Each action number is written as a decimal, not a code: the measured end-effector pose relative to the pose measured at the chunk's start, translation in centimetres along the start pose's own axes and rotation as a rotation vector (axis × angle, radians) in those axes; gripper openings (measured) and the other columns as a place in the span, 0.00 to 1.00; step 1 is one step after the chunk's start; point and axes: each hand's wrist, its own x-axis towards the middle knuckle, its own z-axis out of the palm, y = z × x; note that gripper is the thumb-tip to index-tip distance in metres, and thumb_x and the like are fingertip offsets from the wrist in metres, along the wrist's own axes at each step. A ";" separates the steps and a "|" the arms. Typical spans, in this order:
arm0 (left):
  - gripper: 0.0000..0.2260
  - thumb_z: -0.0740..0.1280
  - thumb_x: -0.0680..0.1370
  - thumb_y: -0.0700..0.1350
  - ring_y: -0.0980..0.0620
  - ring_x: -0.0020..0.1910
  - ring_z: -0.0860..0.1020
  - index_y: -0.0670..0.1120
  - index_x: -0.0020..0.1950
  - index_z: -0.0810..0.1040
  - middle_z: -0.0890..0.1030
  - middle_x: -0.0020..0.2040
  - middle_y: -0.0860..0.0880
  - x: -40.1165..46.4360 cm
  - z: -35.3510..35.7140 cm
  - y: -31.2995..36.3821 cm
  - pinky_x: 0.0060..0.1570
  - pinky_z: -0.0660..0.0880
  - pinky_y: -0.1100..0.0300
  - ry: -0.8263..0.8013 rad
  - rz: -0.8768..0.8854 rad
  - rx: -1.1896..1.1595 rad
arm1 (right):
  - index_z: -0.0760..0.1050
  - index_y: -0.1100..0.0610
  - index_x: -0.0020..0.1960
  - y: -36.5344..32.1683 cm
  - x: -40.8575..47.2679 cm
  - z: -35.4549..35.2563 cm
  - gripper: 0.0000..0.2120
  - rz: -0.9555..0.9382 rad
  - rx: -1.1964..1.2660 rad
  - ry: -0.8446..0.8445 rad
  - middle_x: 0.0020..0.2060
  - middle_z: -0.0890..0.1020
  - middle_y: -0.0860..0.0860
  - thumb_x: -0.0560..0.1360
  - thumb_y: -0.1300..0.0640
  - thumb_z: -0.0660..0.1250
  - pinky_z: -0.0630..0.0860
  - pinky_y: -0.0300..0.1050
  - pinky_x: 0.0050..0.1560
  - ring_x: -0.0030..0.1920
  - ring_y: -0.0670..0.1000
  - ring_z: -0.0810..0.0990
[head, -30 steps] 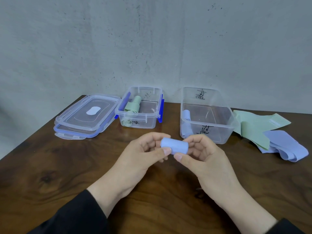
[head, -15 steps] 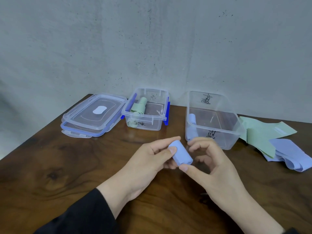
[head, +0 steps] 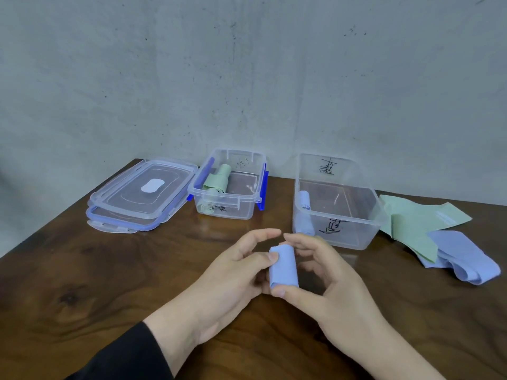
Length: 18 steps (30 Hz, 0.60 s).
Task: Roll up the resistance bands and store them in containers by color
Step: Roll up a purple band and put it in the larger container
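Observation:
A rolled blue band [head: 283, 267] stands nearly upright between my hands above the table's middle. My left hand [head: 233, 281] pinches its top edge with thumb and fingers. My right hand [head: 329, 281] holds it from below with the thumb, fingers curled behind it. The small clear container [head: 248, 212] at the back holds rolled green bands [head: 218, 179]. The larger clear container [head: 354, 237] to its right holds one rolled blue band [head: 304, 204] at its left wall.
Two stacked clear lids [head: 142, 193] with blue seals lie at the back left. Loose flat green bands [head: 411, 223] and a folded blue band [head: 461, 256] lie at the right. The grey wall stands right behind the wooden table [head: 82, 283].
The blue roll has turned from lying crosswise between my hands to standing nearly upright. My right thumb has shifted under its lower end.

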 end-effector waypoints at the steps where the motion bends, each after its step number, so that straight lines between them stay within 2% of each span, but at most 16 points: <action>1: 0.15 0.62 0.81 0.38 0.40 0.58 0.81 0.51 0.64 0.79 0.80 0.61 0.39 0.0 0.2 0.1 0.61 0.76 0.40 -0.013 0.001 -0.030 | 0.72 0.32 0.61 -0.1 0.1 0.0 0.28 -0.014 -0.004 0.011 0.60 0.78 0.38 0.68 0.51 0.79 0.76 0.48 0.61 0.62 0.44 0.77; 4: 0.16 0.61 0.81 0.35 0.40 0.51 0.82 0.47 0.67 0.77 0.81 0.58 0.34 -0.2 0.9 0.2 0.49 0.76 0.45 -0.054 0.013 -0.080 | 0.73 0.37 0.60 0.2 0.2 -0.1 0.25 -0.068 -0.030 0.047 0.58 0.78 0.41 0.68 0.50 0.78 0.77 0.49 0.59 0.60 0.47 0.78; 6: 0.17 0.61 0.81 0.35 0.41 0.50 0.82 0.46 0.68 0.75 0.81 0.56 0.31 -0.4 1.0 0.2 0.44 0.75 0.48 -0.063 0.005 -0.108 | 0.74 0.38 0.59 0.4 0.2 -0.1 0.23 -0.104 -0.044 0.061 0.56 0.77 0.42 0.68 0.48 0.77 0.77 0.49 0.57 0.58 0.49 0.79; 9: 0.18 0.64 0.80 0.36 0.39 0.52 0.81 0.47 0.69 0.75 0.79 0.55 0.29 -0.5 0.9 0.2 0.43 0.78 0.51 -0.061 0.012 -0.139 | 0.75 0.41 0.57 0.7 0.3 0.1 0.18 -0.168 -0.065 0.098 0.56 0.76 0.42 0.69 0.44 0.74 0.77 0.47 0.56 0.60 0.50 0.77; 11: 0.18 0.66 0.78 0.37 0.39 0.51 0.81 0.47 0.68 0.75 0.80 0.54 0.32 -0.6 0.7 0.3 0.44 0.79 0.51 -0.046 0.015 -0.156 | 0.76 0.43 0.56 0.9 0.3 0.2 0.16 -0.195 -0.063 0.097 0.59 0.76 0.42 0.70 0.44 0.73 0.76 0.46 0.58 0.63 0.50 0.76; 14: 0.18 0.68 0.77 0.39 0.42 0.47 0.82 0.46 0.66 0.74 0.81 0.52 0.34 -0.4 0.4 0.5 0.46 0.80 0.52 -0.013 0.010 -0.199 | 0.76 0.43 0.60 1.1 0.3 0.0 0.17 -0.191 -0.040 0.055 0.64 0.75 0.41 0.72 0.47 0.73 0.75 0.47 0.61 0.66 0.49 0.74; 18: 0.06 0.67 0.79 0.41 0.43 0.42 0.77 0.44 0.56 0.74 0.77 0.48 0.32 -0.3 0.0 0.5 0.43 0.78 0.54 -0.046 0.028 -0.188 | 0.76 0.41 0.61 1.1 0.1 0.4 0.15 -0.178 -0.006 0.085 0.65 0.75 0.42 0.75 0.46 0.70 0.76 0.50 0.61 0.67 0.50 0.74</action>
